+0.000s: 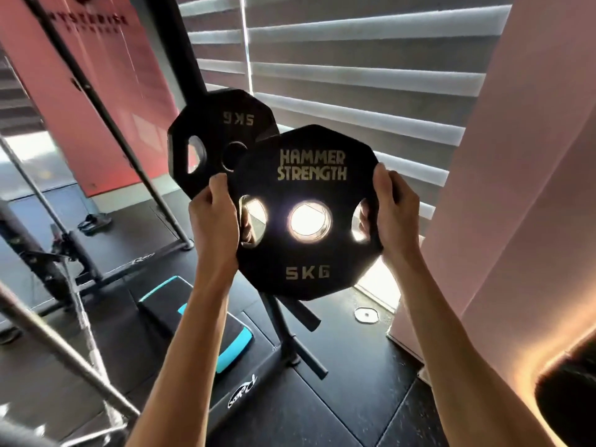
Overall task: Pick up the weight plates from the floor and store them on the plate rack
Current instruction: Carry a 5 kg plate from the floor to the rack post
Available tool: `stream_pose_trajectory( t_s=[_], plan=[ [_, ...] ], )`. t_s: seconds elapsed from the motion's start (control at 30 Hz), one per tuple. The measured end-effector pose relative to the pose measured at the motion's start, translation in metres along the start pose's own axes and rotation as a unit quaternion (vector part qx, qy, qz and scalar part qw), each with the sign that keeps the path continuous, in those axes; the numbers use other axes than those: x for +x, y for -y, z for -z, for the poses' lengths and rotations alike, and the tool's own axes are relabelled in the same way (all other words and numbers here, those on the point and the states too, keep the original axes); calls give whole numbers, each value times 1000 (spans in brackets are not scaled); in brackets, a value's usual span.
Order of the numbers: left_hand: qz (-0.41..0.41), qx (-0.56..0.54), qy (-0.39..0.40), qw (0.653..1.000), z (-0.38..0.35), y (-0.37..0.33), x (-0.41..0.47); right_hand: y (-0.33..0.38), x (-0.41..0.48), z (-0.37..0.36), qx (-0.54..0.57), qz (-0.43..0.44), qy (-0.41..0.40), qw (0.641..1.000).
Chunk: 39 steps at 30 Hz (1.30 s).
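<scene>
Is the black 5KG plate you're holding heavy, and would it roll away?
Probably heavy for its size: the plate is marked 5KG, and the left hand and right hand both grip it. It looks thick and stiff, unlikely to bend. Its flat-sided rim would likely stop it rolling far.

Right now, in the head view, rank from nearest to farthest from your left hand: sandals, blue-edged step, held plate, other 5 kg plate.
1. held plate: gripped at its edge by the left hand.
2. other 5 kg plate: just behind, upper left.
3. blue-edged step: on the floor below.
4. sandals: far left across the floor.
</scene>
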<state>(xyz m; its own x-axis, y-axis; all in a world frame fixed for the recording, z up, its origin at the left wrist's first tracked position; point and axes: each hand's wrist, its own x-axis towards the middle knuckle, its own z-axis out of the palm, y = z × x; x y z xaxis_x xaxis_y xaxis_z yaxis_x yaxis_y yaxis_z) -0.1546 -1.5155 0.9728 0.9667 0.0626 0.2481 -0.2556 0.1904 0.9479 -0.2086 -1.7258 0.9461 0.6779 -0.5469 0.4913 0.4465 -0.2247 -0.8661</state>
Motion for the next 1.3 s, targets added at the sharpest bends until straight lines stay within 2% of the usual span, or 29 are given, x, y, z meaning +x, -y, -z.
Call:
stream_pose_trajectory(
  t_s=[0.33,0.87,1.1,1.2,1.3],
  plan=[
    [-44,35,-77,995,-30,1,9,-29,48,1,1,28,-1,1000],
    [-100,65,-232,965,-48,-1,12,-57,105,-35,106,28,146,983],
    [-116,76,-296,945,-47,5,21,-75,118,-57,128,38,187,973],
    [-110,74,-318,939,-44,11,33,-80,126,-69,123,53,175,975],
    [-148,92,-372,912,-43,17,49,-83,130,-83,155,80,167,970]
  ],
)
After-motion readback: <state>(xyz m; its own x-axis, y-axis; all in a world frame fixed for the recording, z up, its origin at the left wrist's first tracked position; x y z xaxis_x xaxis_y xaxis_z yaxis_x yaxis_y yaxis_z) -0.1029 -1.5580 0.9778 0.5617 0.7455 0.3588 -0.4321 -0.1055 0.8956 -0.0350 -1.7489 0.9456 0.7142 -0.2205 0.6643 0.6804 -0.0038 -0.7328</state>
